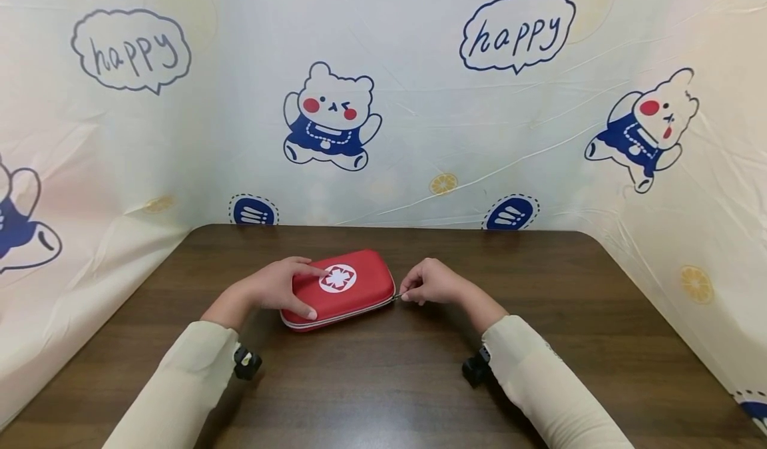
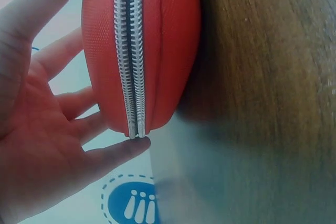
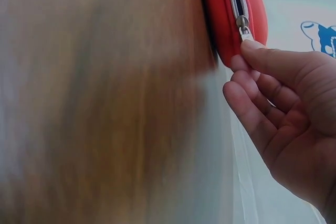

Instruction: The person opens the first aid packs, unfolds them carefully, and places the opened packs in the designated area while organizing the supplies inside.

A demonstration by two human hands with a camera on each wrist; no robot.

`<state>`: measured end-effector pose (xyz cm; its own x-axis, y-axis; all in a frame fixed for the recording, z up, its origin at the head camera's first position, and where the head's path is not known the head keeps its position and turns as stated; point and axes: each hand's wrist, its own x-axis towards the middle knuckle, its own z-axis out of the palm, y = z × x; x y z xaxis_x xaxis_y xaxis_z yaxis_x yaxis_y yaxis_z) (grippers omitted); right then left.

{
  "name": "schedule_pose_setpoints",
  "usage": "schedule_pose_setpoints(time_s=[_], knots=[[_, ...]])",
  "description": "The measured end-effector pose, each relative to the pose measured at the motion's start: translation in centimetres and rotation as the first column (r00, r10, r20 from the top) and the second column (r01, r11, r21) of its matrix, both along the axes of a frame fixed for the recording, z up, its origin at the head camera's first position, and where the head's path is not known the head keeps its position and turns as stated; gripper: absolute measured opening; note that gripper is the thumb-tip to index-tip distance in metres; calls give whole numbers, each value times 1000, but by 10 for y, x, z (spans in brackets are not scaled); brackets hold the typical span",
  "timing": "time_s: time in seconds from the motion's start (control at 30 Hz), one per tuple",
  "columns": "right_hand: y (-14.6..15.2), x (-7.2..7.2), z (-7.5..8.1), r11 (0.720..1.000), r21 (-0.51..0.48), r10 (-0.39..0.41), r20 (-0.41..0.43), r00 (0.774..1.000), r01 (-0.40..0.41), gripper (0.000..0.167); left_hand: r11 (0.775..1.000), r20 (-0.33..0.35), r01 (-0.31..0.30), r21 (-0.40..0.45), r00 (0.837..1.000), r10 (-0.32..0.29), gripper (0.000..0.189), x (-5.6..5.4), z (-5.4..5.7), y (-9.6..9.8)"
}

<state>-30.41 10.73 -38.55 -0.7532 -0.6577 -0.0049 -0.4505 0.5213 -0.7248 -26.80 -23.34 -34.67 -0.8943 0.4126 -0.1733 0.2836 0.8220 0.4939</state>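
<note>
A red first-aid case (image 1: 365,272) with a white cross emblem lies flat on the table. My left hand (image 1: 278,286) holds its left end, thumb along the near edge and fingers over the top. In the left wrist view, the two rows of zipper teeth (image 2: 129,51) stand apart with a dark gap between them. At the case's right end, my right hand (image 1: 436,281) pinches the zipper pull (image 3: 245,33) between thumb and index finger. The slider sits near that corner, as the right wrist view shows, with the zipper parted behind it.
A dark wood-grain table (image 1: 371,382) spreads under both arms. Behind it hangs a pale curtain (image 1: 413,102) printed with cartoon bears and lettering. Each wrist carries a small black camera, one on the left (image 1: 246,362) and one on the right (image 1: 476,368).
</note>
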Motion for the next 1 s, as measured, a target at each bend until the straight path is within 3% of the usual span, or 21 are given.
schedule_pose_setpoints(time_s=[0.53, 1.0], knots=[[14, -2, 0, 999, 32, 9, -41, 999, -7, 4, 999, 50, 10, 46, 999, -13, 86, -1, -2, 3], [22, -6, 2, 995, 66, -71, -91, 993, 77, 4, 996, 34, 62, 60, 997, -64, 85, -1, -5, 8]])
